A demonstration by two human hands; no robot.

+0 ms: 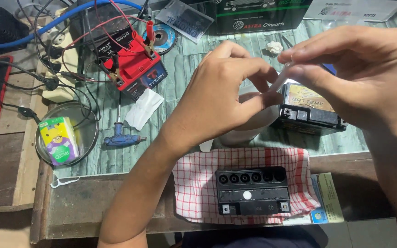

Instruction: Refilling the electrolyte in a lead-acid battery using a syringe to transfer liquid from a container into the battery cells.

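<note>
Translucent thin plastic tube (pixel 279 83), slanted in the air between both hands, above the pale green glass-topped bench (pixel 187 69) and just over a white rounded vessel (pixel 241 136), mostly hidden.

Likely troubles, biggest thing first: red-and-white checked cloth (pixel 193 183) hanging past the bench edge, so liable to drag if a forearm catches it. Black rectangular battery with six open round filler holes (pixel 252 190) lying on that cloth, uncapped, so open to spills or dirt if jolted. Second black battery with a yellow label (pixel 309 108) right under the right wrist, easily knocked. Tube itself slim and smooth, so apt to slip or kink if squeezed unevenly; whether wet or empty, cannot tell.

Left hand (pixel 221 94): forearm up from the lower left, wrist bent, thumb and fingertips pinching the tube's lower end. Right hand (pixel 354 73): in from the right, knuckles up, fingers curled, thumb and forefinger nipping the upper end. Neither hand touching any battery.
</note>
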